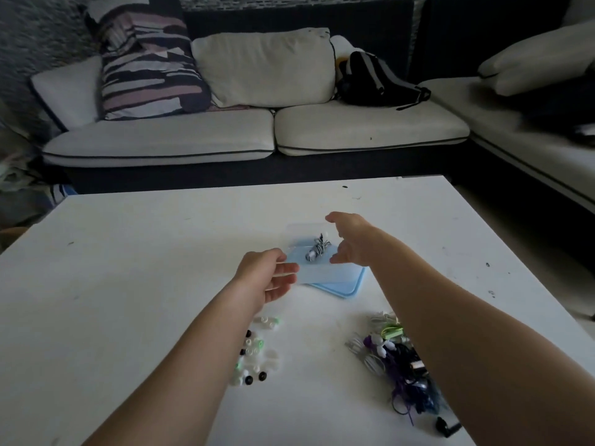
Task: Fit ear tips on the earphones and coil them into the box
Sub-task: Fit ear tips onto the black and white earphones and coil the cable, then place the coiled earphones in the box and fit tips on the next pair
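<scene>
In the head view the job is looking only just begun. One finished coil (317, 249) of striped black-and-white cord is lying inside the clear box (322, 272), near the middle of the table (145, 268). The box is sitting on, or just above, its blue lid (341, 288); I cannot tell which.

Most of the work is waiting nearer the person. A loose scatter of tips (254, 349) (white, black and a few green) is lying by the left forearm. A tangled heap of earphones (396, 358), with white, purple, black and yellow-green cords mixed together, is lying by the right forearm. None of that heap is looking coiled, and whether any buds there are wearing tips is too small to tell.

The left hand (264, 275) is reaching to the box's near left corner and seems to be pinching it, thumb on top and fingers underneath. The right hand (352, 239) is hovering at the box's right side with its fingers spread wide, holding nothing and apparently clear of the coil.

The coil itself is showing as a short, tight bundle, wound round its own middle, with a pale end poking out (a bud or the plug, too blurred to say). By my reading, nearly every pair is yet to be fitted, wound and packed.
</scene>
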Demonstrator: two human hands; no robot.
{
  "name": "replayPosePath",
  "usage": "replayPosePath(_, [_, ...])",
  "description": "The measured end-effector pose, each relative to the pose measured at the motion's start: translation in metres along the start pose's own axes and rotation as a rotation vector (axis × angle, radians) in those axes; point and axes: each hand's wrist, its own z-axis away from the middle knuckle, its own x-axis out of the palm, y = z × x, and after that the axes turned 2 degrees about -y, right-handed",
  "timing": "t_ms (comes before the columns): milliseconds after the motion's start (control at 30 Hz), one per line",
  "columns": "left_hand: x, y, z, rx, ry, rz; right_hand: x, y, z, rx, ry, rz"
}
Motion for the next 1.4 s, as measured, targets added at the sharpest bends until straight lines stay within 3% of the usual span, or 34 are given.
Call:
replayPosePath(267, [0.035,-0.009,0.028,0.069,-0.056,-0.176,-0.081,0.025,0.030,-0.170,0.243,-0.033])
replayPosePath(400, [0.072,-0.036,0.028,0.130,-0.147,-0.373,-0.132,0.076,0.035,-0.158,0.369,0.252])
replayPosePath(600, [0.117,-0.071,0.020,0.228,-0.231,-0.741,-0.144,0.115,0.030,-0.178,0.294,0.777])
replayPosePath(800, [0.122,-0.078,0.016,0.274,-0.218,-0.811,-0.133,0.135,0.008,-0.160,0.348,0.903])
replayPosePath(1067, [0.084,-0.060,0.017,0.252,-0.189,-0.691,-0.124,0.129,0.015,-0.283,0.351,0.736])
replayPosePath(1267, [0.024,-0.036,0.023,0.247,-0.099,-0.606,-0.089,0.096,0.050,-0.450,0.076,0.316])
replayPosePath(1400, [-0.012,-0.027,0.033,0.247,-0.050,-0.549,-0.060,0.079,0.071,-0.513,0.035,0.192])
